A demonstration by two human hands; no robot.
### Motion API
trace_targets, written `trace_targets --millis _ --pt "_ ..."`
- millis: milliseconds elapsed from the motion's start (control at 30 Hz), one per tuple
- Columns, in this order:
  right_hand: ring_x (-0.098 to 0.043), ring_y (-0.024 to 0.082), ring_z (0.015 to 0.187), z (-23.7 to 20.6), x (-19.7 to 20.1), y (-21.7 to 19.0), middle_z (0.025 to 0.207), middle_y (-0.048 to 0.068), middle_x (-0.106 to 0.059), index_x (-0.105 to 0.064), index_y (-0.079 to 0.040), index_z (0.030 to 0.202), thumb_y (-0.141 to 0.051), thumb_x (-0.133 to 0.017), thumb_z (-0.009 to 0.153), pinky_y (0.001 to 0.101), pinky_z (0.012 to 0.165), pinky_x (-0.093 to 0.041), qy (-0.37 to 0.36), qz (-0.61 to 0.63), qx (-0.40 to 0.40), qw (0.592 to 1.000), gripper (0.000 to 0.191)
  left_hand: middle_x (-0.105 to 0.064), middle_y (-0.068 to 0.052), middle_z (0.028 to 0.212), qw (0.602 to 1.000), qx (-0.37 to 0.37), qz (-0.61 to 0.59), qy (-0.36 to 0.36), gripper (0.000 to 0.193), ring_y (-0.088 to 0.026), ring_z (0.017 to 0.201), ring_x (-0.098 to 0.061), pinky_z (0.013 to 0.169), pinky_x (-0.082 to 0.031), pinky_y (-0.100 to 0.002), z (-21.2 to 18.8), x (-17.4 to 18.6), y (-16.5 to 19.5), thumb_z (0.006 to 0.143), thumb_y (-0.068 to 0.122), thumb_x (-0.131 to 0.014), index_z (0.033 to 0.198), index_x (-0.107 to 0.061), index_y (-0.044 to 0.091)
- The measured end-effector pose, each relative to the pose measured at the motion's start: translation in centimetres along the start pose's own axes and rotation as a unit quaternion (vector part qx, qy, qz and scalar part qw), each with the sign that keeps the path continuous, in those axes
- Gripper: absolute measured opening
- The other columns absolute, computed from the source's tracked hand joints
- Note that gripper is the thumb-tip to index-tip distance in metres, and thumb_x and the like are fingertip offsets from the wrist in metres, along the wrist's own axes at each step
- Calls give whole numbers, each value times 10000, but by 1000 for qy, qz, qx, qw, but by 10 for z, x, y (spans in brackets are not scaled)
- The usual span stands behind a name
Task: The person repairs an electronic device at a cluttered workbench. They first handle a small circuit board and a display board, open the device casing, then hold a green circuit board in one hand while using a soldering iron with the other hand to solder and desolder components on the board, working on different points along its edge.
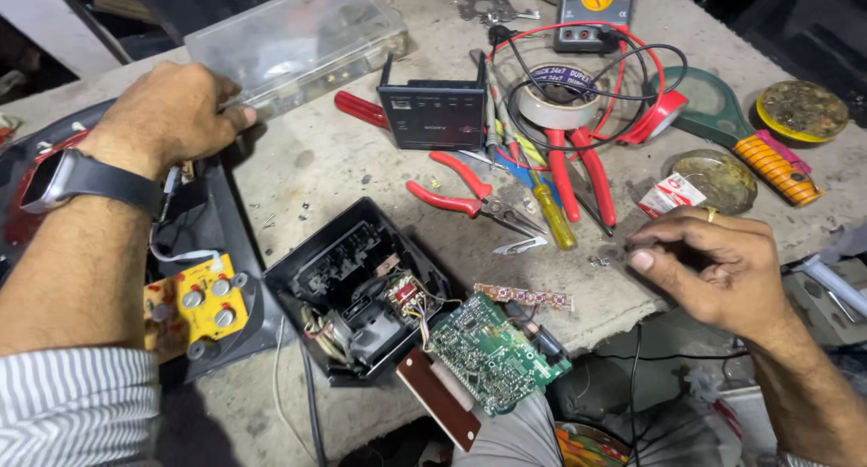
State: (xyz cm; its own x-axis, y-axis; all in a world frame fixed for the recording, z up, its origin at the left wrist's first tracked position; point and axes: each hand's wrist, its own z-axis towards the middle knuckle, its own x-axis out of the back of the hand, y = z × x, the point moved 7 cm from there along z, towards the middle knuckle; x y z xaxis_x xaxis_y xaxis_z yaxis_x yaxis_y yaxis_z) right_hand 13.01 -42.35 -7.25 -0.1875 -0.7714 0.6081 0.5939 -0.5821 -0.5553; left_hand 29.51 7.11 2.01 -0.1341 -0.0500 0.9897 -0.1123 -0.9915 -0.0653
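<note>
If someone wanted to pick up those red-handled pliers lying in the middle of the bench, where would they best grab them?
Probably by the two red handles of the pliers, coming from above on the left. The handles splay apart and lie flat with bare bench around them, while the metal nose points right toward the yellow screwdriver.

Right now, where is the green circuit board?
Head view, lower centre: the green circuit board hangs at the table's front edge, wired to the opened black casing on its left.
</note>
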Motion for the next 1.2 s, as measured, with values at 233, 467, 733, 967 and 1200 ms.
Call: trace_targets --millis 233,467,733,967,1200 --pt "-670 92 775 -1 2 2 923 71 -747 -743 15 1020 -101 -782 934 221 727 -520 84 72 -29 993 150 -750 -188 960 941 -113 -58 312 303 -320 800 -737 767 -568 -432 -108 135 81 972 205 -778 1208 -764 15" --pt "-627 76 578 32 -38 -35 757 45 -740 -773 -7 1119 -225 -618 950 234 484 -501 -93 260 -270 922 316 -734 -190 930 890 -210 -160 373 176 -322 772 -728 662 -550 -390 -203 178 177 966 128 -780 1068 -746 -11" --pt "-577 75 592 57 -79 -58 793 -5 -669 -709 11 1153 -232 -649 924 240 484 -467 -276 328 -249 869 338 -759 -137 900 901 -146 -238 333 165 -310 742 -736 621 -553 -377 -227 155 189 931 170 -768 1036 -764 43" --pt "-603 81 624 38 -48 -33 790 20 -708 -707 -33 1195 -281 -606 946 246 542 -502 -134 224 -260 930 366 -751 -138 903 904 -102 -265 321 147 -295 735 -729 636 -545 -358 -234 127 157 958 144 -739 1055 -755 35" --pt "-621 126 660 -12 -50 -12 932 81 -713 -650 10 1288 -199 -658 919 281 572 -528 -102 302 -288 903 424 -716 -91 788 899 -68 -352 253 153 -279 661 -705 571 -522 -378 -248 88 164 913 168 -734 1032 -755 74"
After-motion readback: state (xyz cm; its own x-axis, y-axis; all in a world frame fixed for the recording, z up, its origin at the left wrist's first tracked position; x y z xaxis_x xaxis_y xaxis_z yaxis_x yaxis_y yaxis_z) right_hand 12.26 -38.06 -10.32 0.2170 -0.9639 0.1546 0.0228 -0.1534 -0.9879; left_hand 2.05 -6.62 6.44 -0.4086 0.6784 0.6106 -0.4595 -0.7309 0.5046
